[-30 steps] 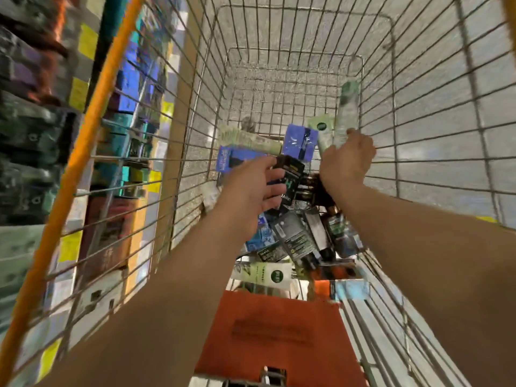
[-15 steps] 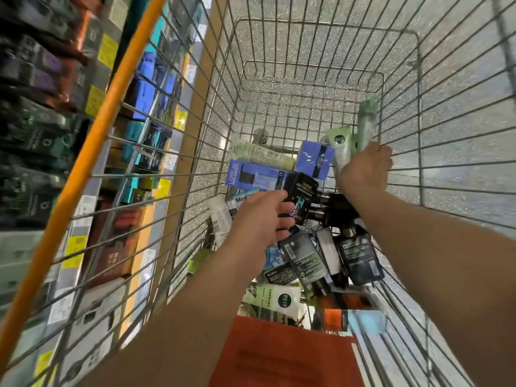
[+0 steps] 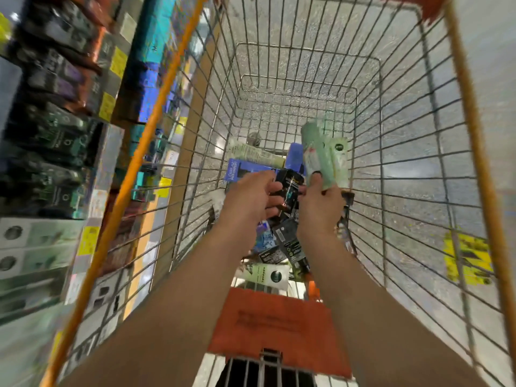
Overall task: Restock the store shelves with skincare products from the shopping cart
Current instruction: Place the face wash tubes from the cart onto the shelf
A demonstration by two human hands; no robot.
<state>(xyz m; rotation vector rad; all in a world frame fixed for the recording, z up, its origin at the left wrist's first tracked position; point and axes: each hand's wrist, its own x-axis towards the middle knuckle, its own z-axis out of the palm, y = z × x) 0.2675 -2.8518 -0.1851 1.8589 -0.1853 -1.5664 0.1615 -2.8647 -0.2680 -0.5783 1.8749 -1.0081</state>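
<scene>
- My right hand (image 3: 319, 208) is in the middle of the frame, down inside the cart (image 3: 405, 169).
- Its fingers are curled round the bottoms of two pale green tubes (image 3: 325, 155). The tubes stick up and away from me, toward the top of the frame. Their long way runs up and down in the picture, tipped a little to the left.
- My left hand (image 3: 251, 199) is just to the left of my right hand. Its fingers are curled round a small black box (image 3: 289, 188). The box sits between my two hands and looks to touch both.
- More boxes and tubes (image 3: 279, 247) lie in a heap on the cart floor, right under my hands and a bit lower in the frame.
- The shelves (image 3: 64, 135) fill the left side of the frame, past the orange rail (image 3: 134, 169) of the cart. They are blurry, so I cannot read them.
- I think the next move is to lift both hands up over the rail and swing left. My left hand is nearer the shelves, so the black box gets there first.
- The tubes are long and stand tall, so I think they could bump the wire side on the way out.
</scene>
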